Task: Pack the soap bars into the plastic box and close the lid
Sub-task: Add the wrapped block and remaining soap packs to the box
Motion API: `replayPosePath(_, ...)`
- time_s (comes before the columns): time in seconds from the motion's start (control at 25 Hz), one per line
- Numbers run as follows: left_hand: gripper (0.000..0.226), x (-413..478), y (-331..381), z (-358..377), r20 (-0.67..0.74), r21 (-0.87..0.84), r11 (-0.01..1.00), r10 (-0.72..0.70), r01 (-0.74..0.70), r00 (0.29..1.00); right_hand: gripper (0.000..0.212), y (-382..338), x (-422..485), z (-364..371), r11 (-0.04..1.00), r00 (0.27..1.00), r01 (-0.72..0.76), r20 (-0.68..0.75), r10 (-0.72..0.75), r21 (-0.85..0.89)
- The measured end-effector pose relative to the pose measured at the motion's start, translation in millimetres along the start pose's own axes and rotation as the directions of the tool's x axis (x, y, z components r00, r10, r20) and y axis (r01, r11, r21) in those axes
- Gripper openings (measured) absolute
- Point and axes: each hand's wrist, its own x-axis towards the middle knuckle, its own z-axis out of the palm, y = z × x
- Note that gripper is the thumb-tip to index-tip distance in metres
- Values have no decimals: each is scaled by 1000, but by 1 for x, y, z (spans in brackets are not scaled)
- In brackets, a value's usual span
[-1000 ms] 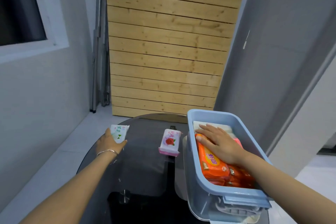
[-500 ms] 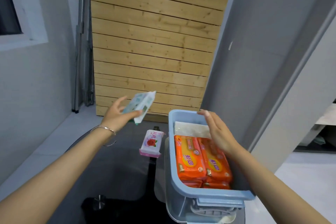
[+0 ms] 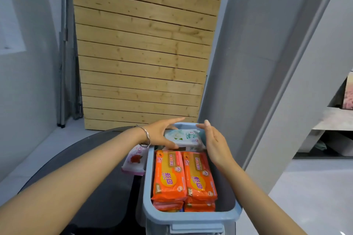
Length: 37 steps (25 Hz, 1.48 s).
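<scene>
The white-and-green soap bar [image 3: 182,136], held in the air over the table half a second ago, has been carried into the far end of the blue plastic box [image 3: 191,219] and is now gripped by the left hand [image 3: 160,135], thumb under its near edge and fingers spread over its far side. The right hand [image 3: 215,145] is held open, fingers together and straight, just to the right of that bar, nothing being clasped by it; whether its fingertips touch the wrapper cannot be told. Directly nearer than the left thumb, two orange soap packs [image 3: 185,175] are seen lying side by side on top of further orange packs, so the box is judged close to full. Left of the left wrist, outside the box wall, a pink-wrapped rose soap [image 3: 133,160] is left lying on the dark round table [image 3: 80,158]. From this it is judged that one bar is being set down, one remains to be packed, and the lid, not visible here, has yet to be closed.
</scene>
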Motion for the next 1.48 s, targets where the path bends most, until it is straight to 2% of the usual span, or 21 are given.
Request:
replayPosePath(0.16, 96, -5, -7, -3, 5, 103, 995, -10, 10, 1000, 52, -3, -2, 6, 955, 975, 164, 190, -118, -249)
replayPosePath(0.24, 89, -13, -13, -4, -127, 102, 994, -11, 24, 992, 52, -3, -5, 8, 906, 953, 228, 275, -132, -356)
replayPosePath(0.28, 82, -19, -21, -5, -236, 31, 998, -39, 47, 971, 53, -3, -6, 9, 893, 941, 241, 316, -119, -381)
replayPosePath(0.36, 69, -33, -49, -2, -421, -122, 979, -200, 163, 885, 52, -3, -9, 10, 866, 913, 253, 403, -66, -432)
replayPosePath(0.4, 66, -40, -66, 4, -444, -141, 950, -311, 278, 840, 52, -3, -9, 11, 849, 900, 263, 433, -45, -458)
replayPosePath(0.48, 70, -51, -94, 24, -385, -99, 858, -501, 504, 775, 51, -4, -10, 13, 826, 891, 276, 454, -27, -492)
replayPosePath(0.56, 73, -55, -106, 43, -312, -135, 788, -609, 600, 729, 50, -6, -11, 15, 818, 894, 275, 447, -24, -505)
replayPosePath(0.68, 56, -46, -110, 61, -298, -121, 773, -627, 623, 720, 52, -6, -11, 16, 815, 902, 262, 432, -17, -516)
replayPosePath(0.8, 57, -35, -107, 64, -380, 19, 683, -670, 730, 638, 52, -6, -11, 16, 810, 904, 265, 428, -19, -523)
replayPosePath(0.88, 53, -34, -102, 61, -393, 67, 667, -666, 742, 634, 52, -4, -10, 15, 805, 908, 268, 419, -26, -529)
replayPosePath(0.96, 46, -42, -100, 54, -394, -16, 700, -661, 714, 639, 52, -3, -10, 16, 811, 911, 266, 412, -34, -521)
replayPosePath(1.04, 42, -54, -95, 41, -412, -202, 741, -658, 641, 631, 50, -3, -10, 16, 818, 913, 263, 407, -40, -511)
replayPosePath(1.16, 49, -69, -70, 11, -519, -440, 805, -589, 397, 620, 45, -13, -14, 15, 863, 917, 252, 393, -68, -438)
replayPosePath(1.2, 53, -73, -55, 0, -550, -490, 820, -555, 297, 624, 44, -22, -18, 14, 904, 924, 235, 371, -93, -358)
replayPosePath(1.28, 51, -80, -20, -13, -607, -544, 833, -474, 102, 638, 41, -46, -30, 15, 980, 936, 174, 324, -135, -94)
replayPosePath(1.32, 51, -84, -1, -17, -626, -559, 828, -442, 25, 643, 37, -60, -37, 16, 989, 935, 140, 322, -149, 48)
replayPosePath(1.4, 69, -92, 35, -16, -656, -583, 808, -411, -79, 634, 37, -79, -48, 17, 964, 915, 96, 360, -184, 249)
replayPosePath(1.48, 78, -98, 61, -8, -686, -556, 823, -376, -116, 623, 42, -88, -56, 13, 945, 921, 82, 339, -193, 315)
